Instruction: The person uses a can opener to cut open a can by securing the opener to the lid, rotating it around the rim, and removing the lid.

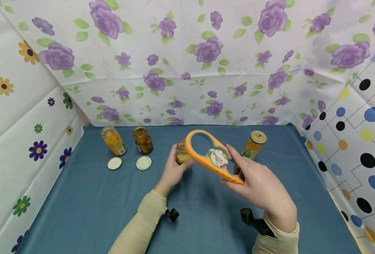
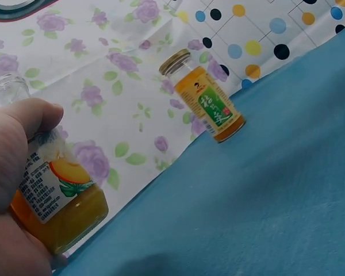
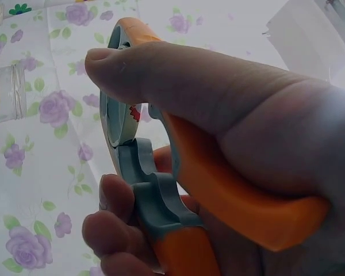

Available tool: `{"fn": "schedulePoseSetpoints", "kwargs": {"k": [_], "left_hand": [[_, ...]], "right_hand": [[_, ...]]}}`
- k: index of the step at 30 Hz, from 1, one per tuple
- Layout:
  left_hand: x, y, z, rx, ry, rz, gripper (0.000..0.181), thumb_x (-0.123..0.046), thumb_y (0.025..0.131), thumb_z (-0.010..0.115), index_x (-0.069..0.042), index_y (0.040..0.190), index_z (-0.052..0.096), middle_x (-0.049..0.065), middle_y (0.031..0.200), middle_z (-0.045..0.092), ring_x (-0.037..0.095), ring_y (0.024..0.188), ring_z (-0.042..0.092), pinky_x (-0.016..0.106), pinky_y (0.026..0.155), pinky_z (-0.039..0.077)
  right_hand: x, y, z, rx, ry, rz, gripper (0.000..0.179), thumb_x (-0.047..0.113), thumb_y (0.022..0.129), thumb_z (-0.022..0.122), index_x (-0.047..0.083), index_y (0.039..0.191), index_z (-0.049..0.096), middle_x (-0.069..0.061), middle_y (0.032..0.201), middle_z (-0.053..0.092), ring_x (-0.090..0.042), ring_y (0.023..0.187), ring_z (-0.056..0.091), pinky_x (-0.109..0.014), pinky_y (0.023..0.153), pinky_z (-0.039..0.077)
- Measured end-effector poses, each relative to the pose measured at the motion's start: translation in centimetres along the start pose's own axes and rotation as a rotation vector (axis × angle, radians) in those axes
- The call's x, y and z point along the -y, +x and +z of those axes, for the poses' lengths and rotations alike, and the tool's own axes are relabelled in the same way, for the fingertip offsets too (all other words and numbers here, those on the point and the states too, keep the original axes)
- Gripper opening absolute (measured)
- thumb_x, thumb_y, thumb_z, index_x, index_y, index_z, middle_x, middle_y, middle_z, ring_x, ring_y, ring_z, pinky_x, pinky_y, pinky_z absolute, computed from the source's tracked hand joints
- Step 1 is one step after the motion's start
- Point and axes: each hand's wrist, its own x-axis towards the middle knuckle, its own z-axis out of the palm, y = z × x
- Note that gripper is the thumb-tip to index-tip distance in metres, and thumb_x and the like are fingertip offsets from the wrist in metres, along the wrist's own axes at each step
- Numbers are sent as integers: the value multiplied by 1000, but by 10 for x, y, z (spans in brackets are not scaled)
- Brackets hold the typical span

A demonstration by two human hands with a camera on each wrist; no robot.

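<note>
1. The held jar (image 1: 182, 157) is the landmark here; it is glass, with yellow contents, a fruit-picture label and an uncapped mouth. Whether its base touches the cloth cannot be told.
2. The left hand (image 1: 171, 173) wraps its fingers and thumb round the held jar, a full grip on the glass.
3. To the right of the held jar, the right hand (image 1: 259, 183) grips an orange and grey opener (image 1: 208, 164) by its handles, fingers curled beneath and thumb over the top.
4. The opener's large loop reaches toward the held jar and partly overlaps it in the head view; a round printed disc (image 1: 218, 157) sits between the opener's grey-lined arms.
5. Left of the held jar stands an uncapped brown-filled jar (image 1: 143, 143), and farther left an uncapped yellow-filled jar (image 1: 115, 144).
6. Also left of the held jar, a nearer white lid (image 1: 143, 163) and a farther white lid (image 1: 114, 163) lie flat on the blue cloth (image 1: 89, 204).
7. Well right of the held jar, beyond the opener, stands a gold-capped jar (image 1: 252, 148).
</note>
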Motion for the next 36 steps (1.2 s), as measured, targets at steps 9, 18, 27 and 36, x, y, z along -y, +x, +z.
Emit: {"fn": "schedulePoseSetpoints", "kwargs": {"k": [9,18,27,36], "left_hand": [[10,13,-8,-62,-9,5,57,-7,100,78,-17,147,47,12,133,57,27,100,62,33,82,56],[19,26,-11,-96,5,-37,61,-12,102,76,-8,152,40,13,137,56,27,106,60,35,86,52],[24,38,-12,-128,26,-89,67,-20,103,76,-8,157,38,12,137,56,29,111,61,41,89,52],[30,42,-13,-160,61,-100,60,-26,103,76,-18,153,43,11,136,57,29,114,60,45,92,51]], "right_hand": [[-1,-1,0,12,3,2,94,52,97,79,21,171,30,12,89,57,-4,68,50,-28,61,45],[-1,0,1,8,-4,-4,94,51,96,80,21,171,31,12,89,56,-4,67,49,-28,61,45],[-1,1,1,17,-10,2,94,51,96,80,21,171,31,12,88,56,-5,66,49,-29,61,45],[-3,0,1,26,-6,3,95,52,96,80,22,171,30,12,87,55,-4,66,49,-28,60,45]]}}
